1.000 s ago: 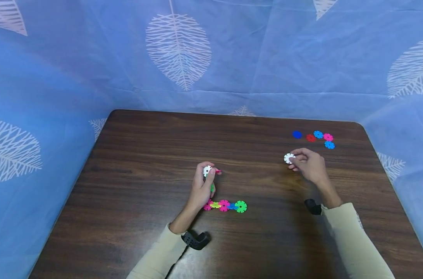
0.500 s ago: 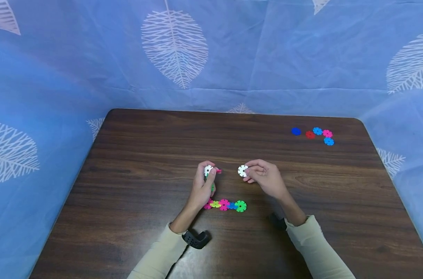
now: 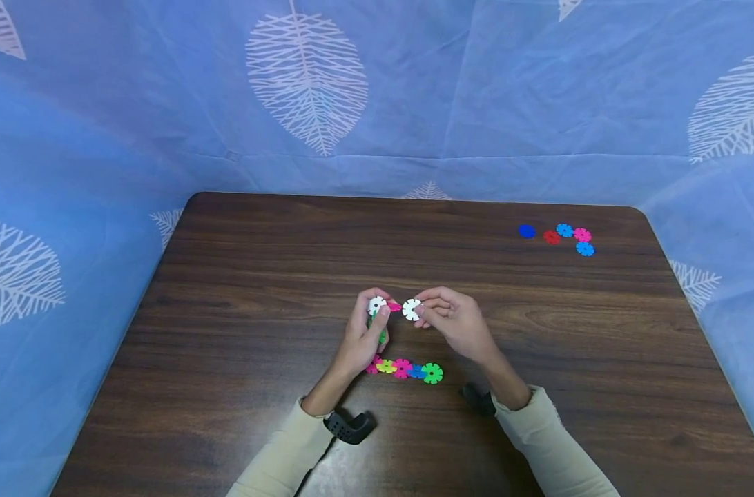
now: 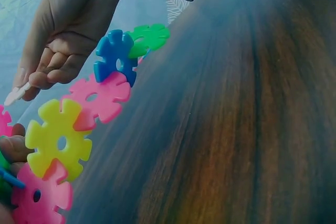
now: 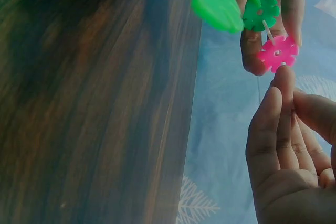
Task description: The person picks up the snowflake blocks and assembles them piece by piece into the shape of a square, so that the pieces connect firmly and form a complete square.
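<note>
My left hand (image 3: pixel 355 339) grips a chain of notched plastic snowflake discs. At its upper end are a white disc (image 3: pixel 375 304) and a pink disc (image 5: pixel 278 53), with a green disc (image 5: pixel 261 12) close by. From below that hand the chain runs rightward through pink, yellow (image 4: pixel 59 137), pink, blue (image 4: pixel 114 55) and bright green (image 3: pixel 432 373) discs. My right hand (image 3: pixel 465 326) pinches another white disc (image 3: pixel 410 310) between thumb and fingers. That disc's edge is at the upper pink disc's edge; whether they are joined I cannot tell. Left fingers hide part of the chain.
Several loose discs lie at the table's far right: dark blue (image 3: pixel 527 231), red (image 3: pixel 552 237), pink (image 3: pixel 582 235) and light blue (image 3: pixel 585 249) ones. The dark wooden table (image 3: pixel 259 262) ends at a blue leaf-patterned cloth (image 3: pixel 414 103).
From near the loose discs, my right hand has brought the white disc leftward to the pink disc at my left hand. The left hand keeps its grip and has barely shifted.
</note>
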Demonstrator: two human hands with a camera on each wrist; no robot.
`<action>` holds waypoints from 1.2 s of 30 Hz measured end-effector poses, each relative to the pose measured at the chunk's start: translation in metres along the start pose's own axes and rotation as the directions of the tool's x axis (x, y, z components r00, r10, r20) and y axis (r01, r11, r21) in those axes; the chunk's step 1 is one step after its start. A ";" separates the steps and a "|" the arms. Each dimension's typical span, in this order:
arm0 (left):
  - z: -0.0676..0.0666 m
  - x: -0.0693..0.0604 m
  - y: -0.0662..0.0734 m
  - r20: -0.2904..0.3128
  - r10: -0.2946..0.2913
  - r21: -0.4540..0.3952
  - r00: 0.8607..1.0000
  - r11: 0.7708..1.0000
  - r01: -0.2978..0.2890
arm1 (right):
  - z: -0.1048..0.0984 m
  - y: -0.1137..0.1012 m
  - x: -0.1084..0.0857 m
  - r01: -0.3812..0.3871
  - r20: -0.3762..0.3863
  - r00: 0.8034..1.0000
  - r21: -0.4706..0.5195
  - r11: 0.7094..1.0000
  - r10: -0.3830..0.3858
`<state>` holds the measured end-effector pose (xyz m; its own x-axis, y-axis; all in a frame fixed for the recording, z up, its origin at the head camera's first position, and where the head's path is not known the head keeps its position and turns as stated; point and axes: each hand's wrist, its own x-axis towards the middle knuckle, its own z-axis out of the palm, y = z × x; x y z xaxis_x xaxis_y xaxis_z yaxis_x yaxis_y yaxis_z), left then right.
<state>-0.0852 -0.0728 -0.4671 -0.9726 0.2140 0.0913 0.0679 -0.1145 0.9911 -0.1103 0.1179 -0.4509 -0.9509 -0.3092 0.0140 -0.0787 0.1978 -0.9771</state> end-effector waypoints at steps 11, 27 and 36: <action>0.002 -0.001 0.000 0.006 0.000 0.016 1.000 1.000 0.000 | 0.010 0.001 0.002 0.026 -0.041 0.999 -0.052 0.998 -0.028; 0.009 -0.002 0.007 0.010 -0.032 0.086 0.999 0.996 0.031 | 0.015 0.007 -0.002 0.077 -0.101 0.991 -0.060 0.995 -0.083; 0.001 0.003 0.009 0.005 0.004 0.085 1.000 0.996 -0.004 | 0.014 0.005 0.005 0.043 -0.045 0.998 -0.025 0.999 -0.044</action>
<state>-0.0868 -0.0719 -0.4574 -0.9713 0.2180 0.0957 0.0906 -0.0329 0.9953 -0.1113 0.1040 -0.4590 -0.9591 -0.2752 0.0662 -0.1265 0.2076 -0.9700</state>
